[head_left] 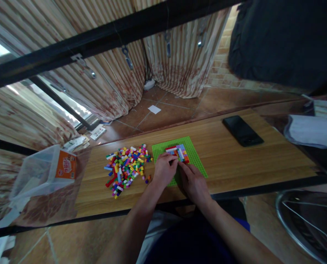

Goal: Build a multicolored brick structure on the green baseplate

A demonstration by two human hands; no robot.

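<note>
Block structure (181, 153), on green baseplate (195, 156), just beyond left hand (164, 169), right hand (195, 182)

I count two bare hands, one left hand (165, 169) and one right hand (195, 183), with one green baseplate (193, 156) and one brick build (181, 152). My view gives me one wooden table (221, 161), one dark phone (242, 131) and one clear bin (34, 176) bearing one orange label (66, 165). I see one pile of loose bricks (127, 165), its pieces too small and many to count. I make out at least four metal clips (127, 58).
</note>
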